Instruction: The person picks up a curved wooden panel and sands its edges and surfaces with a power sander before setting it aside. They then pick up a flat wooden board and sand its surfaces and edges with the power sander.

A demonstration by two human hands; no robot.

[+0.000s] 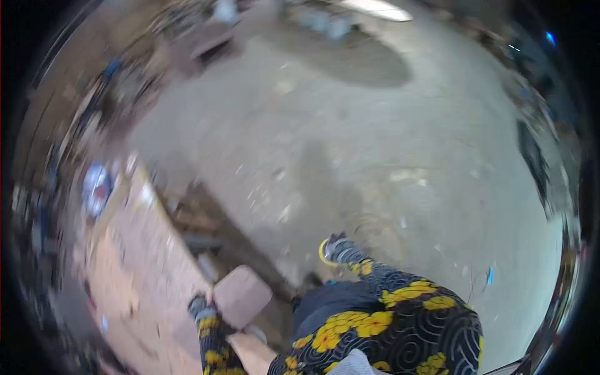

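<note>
My right hand [341, 248], in a dark grey glove, hangs out over the floor in front of my body. A yellow ring-shaped thing [324, 252] shows along its left side, and the fingers look closed on it; blur hides its exact kind. My left hand [199, 306], also gloved, is low at the left, over the edge of a wooden workbench [134, 262]. Just right of it lies a rounded square pinkish board [243, 296], like a stool seat. Motion smears the left fingers. Both sleeves are black with yellow flowers.
On the bench's far end stands a clear and blue plastic item [97, 187]. Wooden pieces [197, 219] are stacked beneath the bench edge. Clutter lines the left wall, and a brown box-like object [203, 47] stands farther back. A blue scrap [489, 275] lies on the concrete floor [387, 144].
</note>
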